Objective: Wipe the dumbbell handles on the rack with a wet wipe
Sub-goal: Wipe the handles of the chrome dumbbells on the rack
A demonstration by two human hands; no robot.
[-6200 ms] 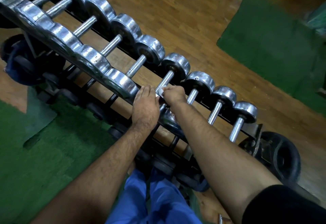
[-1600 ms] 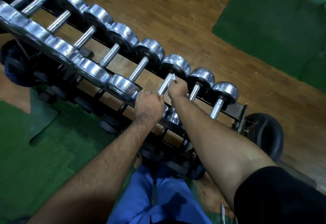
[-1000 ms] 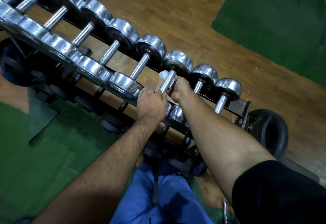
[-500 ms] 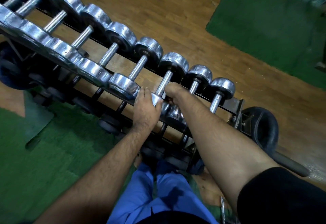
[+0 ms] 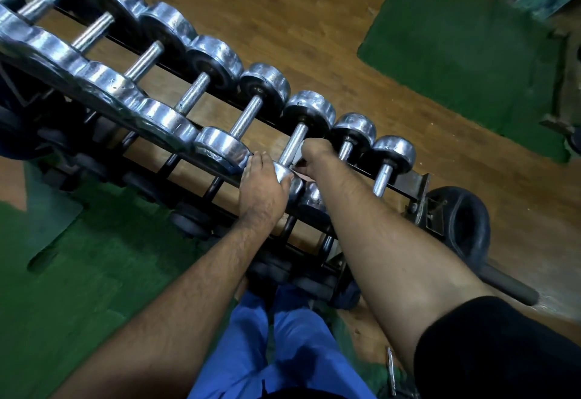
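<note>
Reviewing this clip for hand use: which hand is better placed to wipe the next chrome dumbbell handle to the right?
Right. The right hand already grips the white wet wipe beside that next chrome handle, while the left hand rests on the near chrome dumbbell head.

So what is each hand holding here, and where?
Right hand grips the wet wipe against the dumbbell handle, low on it. Left hand rests on that dumbbell's near head.
</note>
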